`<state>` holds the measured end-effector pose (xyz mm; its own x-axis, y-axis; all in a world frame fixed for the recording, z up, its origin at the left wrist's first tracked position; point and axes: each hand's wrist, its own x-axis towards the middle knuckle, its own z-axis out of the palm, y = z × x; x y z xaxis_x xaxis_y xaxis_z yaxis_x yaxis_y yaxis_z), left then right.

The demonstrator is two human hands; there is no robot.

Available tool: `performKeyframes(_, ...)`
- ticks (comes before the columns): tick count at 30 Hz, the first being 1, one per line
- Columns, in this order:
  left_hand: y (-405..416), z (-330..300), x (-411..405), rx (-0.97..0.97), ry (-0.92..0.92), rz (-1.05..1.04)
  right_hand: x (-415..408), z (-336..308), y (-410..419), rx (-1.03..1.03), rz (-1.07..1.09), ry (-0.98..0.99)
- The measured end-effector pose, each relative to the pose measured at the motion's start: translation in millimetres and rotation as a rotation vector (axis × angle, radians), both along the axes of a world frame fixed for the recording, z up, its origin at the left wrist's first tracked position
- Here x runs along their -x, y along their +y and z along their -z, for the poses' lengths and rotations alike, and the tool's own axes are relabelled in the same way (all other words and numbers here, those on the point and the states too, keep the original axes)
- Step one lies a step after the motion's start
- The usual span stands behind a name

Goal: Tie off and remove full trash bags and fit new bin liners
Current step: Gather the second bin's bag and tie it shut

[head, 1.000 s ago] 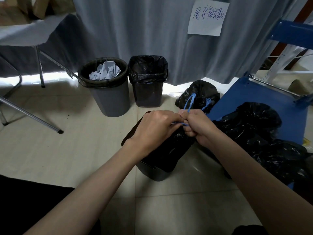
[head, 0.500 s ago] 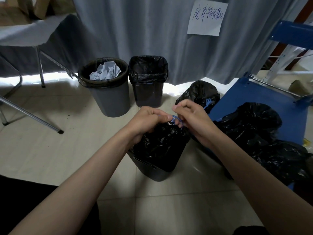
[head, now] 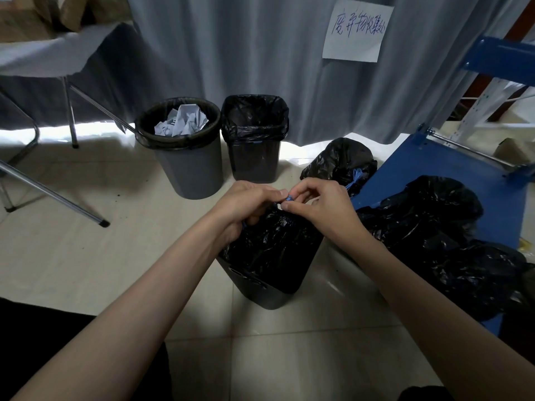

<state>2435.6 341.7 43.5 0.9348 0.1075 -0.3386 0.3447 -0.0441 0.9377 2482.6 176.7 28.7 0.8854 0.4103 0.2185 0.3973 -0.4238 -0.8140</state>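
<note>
Hands meet over the near bin [head: 262,293], which stands on the tile floor [head: 86,256] with a black bag [head: 272,250] gathered up inside it. The left hand [head: 246,202] has its fingers curled, the thumb pressed against a small blue knot of drawstring [head: 287,199]; a short blue bit of string also shows under this hand at the bag's neck. The right hand [head: 321,205] pinches the same knot from the other side — thumb below, forefinger arched over it, the other fingers loosely bent. So the drawstring lies right between the two sets of fingertips, just above the bag's bunched top, and the bag itself sits in the bin directly beneath both hands.

Behind, against a grey curtain [head: 260,53], stand two more bins: a round bin [head: 188,169] holding crumpled paper [head: 182,123], and just beside it a square bin [head: 254,157] with a black liner folded over its rim. To the right a tied bag [head: 341,163] with blue strings lies on the floor, touching a blue cart [head: 451,172], where more black bags [head: 451,235] are heaped. A paper sign [head: 357,30] hangs on the curtain.
</note>
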Motion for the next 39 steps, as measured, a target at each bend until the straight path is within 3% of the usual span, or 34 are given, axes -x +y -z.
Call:
performKeyframes(6, 2.3, -1.0, 0.2, -0.035, -0.033, -0.045, 0.8, -4.1, -2.1, 0.083, -0.055, 0.103)
performKeyframes(11, 6.7, 0.3, -0.8, -0.031, -0.081, -0.035, -3.5, -10.2, -4.1, -0.089, -0.034, 0.245)
performKeyframes(15, 13.1, -1.6, -1.3, -0.034, -0.127, -0.041, -6.3, -9.8, -8.1, -0.071, -0.045, 0.263)
performKeyframes(20, 22.6, 13.0, -2.8, -0.176, -0.154, -0.087, -7.6, -6.1, -15.5, 0.065, -0.144, 0.314)
performKeyframes(24, 52.2, 37.5, -6.1, -0.456, -0.151, -0.221, -10.6, -8.1, -33.1, 0.062, -0.176, 0.438)
performKeyframes(27, 60.3, 61.4, -2.0, -0.477, -0.118, -0.271, -10.4, 5.1, -46.8, 0.119, -0.195, 0.503)
performKeyframes(30, 52.9, 63.2, 0.0, -0.502, -0.148, -0.213, -8.2, 13.7, -48.2, 0.186, -0.182, 0.511)
performKeyframes(35, 45.0, 34.0, 1.1, -0.429, -0.107, -0.060, -1.1, 9.0, -29.8, 0.100, -0.109, 0.594)
performKeyframes(39, 28.9, 28.0, -0.8, -0.728, -0.114, 0.024, 2.9, 17.2, -12.4, 0.188, -0.096, 0.528)
